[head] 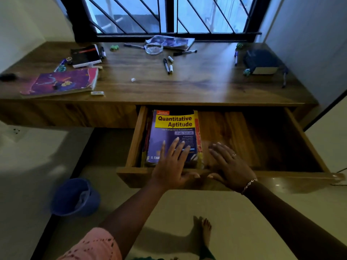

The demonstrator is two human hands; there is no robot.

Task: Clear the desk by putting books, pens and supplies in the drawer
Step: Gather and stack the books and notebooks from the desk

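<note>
Both hands are down in the open drawer (138, 136) now. The left hand (171, 167) lies flat on the yellow-and-purple book (174, 126), fingers (175, 145) straight and spread across its cover, gripping nothing. The right hand (230, 166) is flat too, fingers splayed on the bare drawer floor just right of the book's edge, holding nothing.

The book sits under the left fingertips, close to the drawer's left side, with other books' edges showing beside it. This looks like settling it in. The thing to do is press it level and nudge it square to the left wall, so the wood beyond the right fingers is left free.

Plenty waits well past the fingertips on the table (197, 87): a purple notebook (62, 83), a black notebook (85, 55), markers (166, 65) and a dark blue book (261, 61).
</note>
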